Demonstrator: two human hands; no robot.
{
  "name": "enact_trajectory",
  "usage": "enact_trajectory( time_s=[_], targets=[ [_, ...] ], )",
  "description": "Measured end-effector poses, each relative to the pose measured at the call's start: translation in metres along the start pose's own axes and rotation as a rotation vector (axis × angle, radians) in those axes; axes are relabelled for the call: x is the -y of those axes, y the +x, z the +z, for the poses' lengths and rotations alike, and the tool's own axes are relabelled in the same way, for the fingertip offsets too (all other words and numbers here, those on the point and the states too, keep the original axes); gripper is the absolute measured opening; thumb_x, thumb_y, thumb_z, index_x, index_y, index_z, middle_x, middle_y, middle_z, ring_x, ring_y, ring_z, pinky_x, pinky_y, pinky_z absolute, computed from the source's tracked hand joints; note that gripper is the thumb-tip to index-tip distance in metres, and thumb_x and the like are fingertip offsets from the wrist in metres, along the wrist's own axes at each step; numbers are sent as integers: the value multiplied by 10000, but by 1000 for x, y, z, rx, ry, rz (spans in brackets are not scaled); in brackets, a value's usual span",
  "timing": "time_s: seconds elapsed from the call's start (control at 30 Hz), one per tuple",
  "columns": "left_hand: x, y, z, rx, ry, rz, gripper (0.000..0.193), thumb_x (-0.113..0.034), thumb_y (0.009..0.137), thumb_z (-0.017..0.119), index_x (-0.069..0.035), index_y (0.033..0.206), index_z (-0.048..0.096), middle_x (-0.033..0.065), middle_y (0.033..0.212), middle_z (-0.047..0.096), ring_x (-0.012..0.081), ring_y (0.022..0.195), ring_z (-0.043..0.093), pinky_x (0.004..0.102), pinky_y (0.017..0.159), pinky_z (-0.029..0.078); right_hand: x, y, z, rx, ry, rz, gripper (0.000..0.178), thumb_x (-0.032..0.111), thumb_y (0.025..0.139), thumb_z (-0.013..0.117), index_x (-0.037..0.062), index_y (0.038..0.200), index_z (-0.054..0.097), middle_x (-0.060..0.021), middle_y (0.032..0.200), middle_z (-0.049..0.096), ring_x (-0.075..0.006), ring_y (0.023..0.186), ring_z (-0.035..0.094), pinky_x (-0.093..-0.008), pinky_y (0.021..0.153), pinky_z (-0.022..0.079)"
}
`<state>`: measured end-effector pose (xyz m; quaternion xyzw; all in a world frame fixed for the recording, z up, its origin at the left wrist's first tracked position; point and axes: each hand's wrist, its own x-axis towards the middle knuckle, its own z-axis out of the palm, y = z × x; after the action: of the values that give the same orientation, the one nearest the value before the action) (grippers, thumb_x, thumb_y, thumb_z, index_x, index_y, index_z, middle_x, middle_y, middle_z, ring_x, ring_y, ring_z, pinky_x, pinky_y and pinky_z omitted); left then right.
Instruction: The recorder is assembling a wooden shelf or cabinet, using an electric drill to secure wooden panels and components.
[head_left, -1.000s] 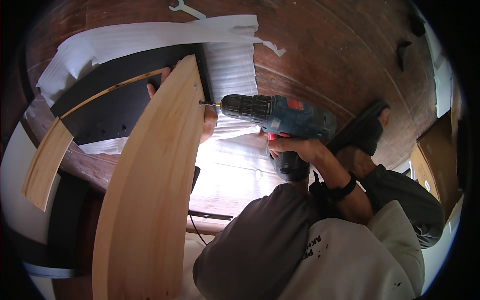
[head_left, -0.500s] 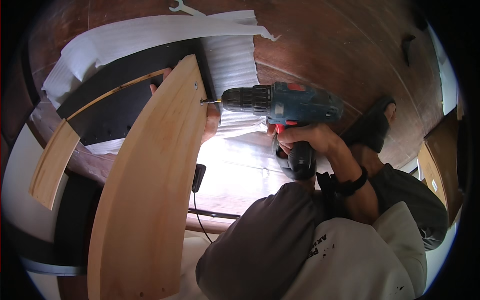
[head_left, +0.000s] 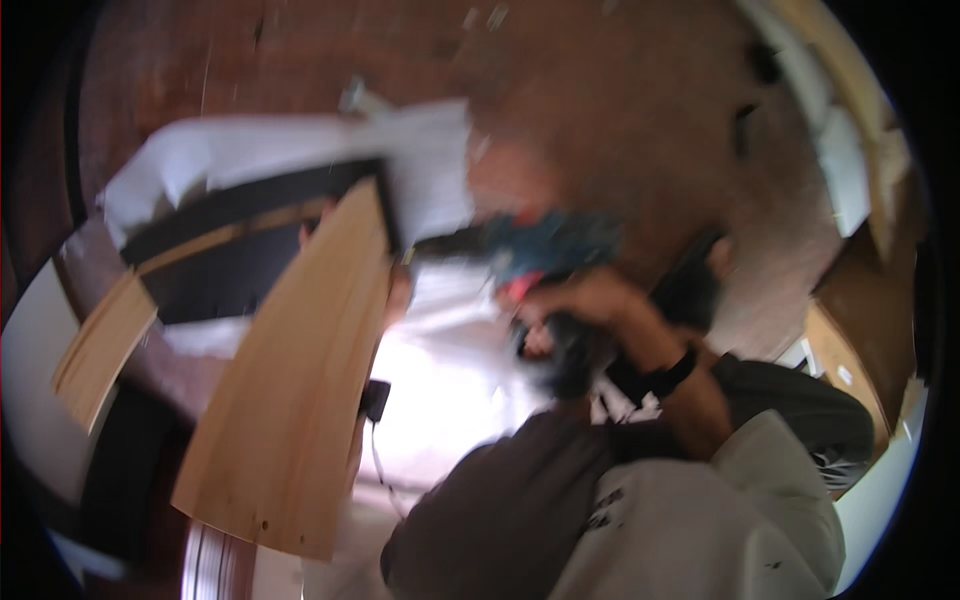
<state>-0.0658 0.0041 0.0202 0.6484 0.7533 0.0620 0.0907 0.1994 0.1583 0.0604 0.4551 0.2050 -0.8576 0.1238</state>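
A blue and black cordless drill (head_left: pixel 550 245) lies level in my right hand (head_left: pixel 590 300), whose fingers wrap round its handle. Its blurred front end points left at the edge of a long pale wooden board (head_left: pixel 290 380); contact there cannot be made out. My left hand (head_left: pixel 398 293) grips the board near its far end, showing at the right edge, with fingertips on the other side; the board hides the rest. Beyond and left of it lies a black panel (head_left: pixel 215 280) with a thin wooden strip, joined to a shorter pale wooden piece (head_left: pixel 105 340).
White foam sheet (head_left: pixel 430 150) lies under the panel on the brown floor (head_left: pixel 600 120). A wrench (head_left: pixel 362 98) rests past the foam. A small black device (head_left: pixel 375 400) with a cord is beside the board. Cardboard (head_left: pixel 845 355) stands at the right.
The whole view has shifted and blurred, so the board, panel and drill appear lower and smaller. Both hands keep their holds.
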Motion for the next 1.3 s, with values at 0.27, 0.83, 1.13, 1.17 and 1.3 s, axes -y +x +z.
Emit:
enact_trajectory(
  time_s=[0.27,0.83,1.13,1.17,1.3],
  targets=[
    [-22,11,19,-167,-230,-142,702,-397,796,498,-48,1405,478,142,1435,474,334,1382,384,572,1134,221,56,-23,-58,-292,-1315,-1049,358,48,718,691,59,1071,638,-193,891,666,-367,768,654,-405,681,526],
    [304,-211,-184,-1305,-438,-875,507,-130,802,784,27,1230,563,64,1066,639,175,986,603,300,812,503,107,-14,-93,-636,-1835,-739,609,-46,653,665,36,1237,513,-214,1185,578,-418,1145,513,-463,987,372],
    [330,-153,-224,-837,-735,-1146,422,-249,917,696,-4,1240,577,46,1125,639,137,990,623,262,762,491,24,-30,113,-149,-1405,-1140,898,226,720,806,-14,1432,315,-272,1370,448,-449,1215,490,-468,1011,418],
    [337,-153,-219,-831,-747,-1130,422,-249,917,696,-4,1240,577,46,1125,639,137,990,623,262,762,491,8,-21,125,-128,-1345,-1153,982,256,712,820,-11,1471,257,-283,1397,425,-453,1216,494,-468,1005,434],
    [357,-218,-225,-908,-651,-925,344,-226,923,692,46,1123,630,70,1010,671,97,824,610,241,654,499,0,5,170,-442,-1339,-1261,1000,239,747,787,-9,1502,182,-294,1329,497,-426,1111,587,-462,886,516]
  ],
)
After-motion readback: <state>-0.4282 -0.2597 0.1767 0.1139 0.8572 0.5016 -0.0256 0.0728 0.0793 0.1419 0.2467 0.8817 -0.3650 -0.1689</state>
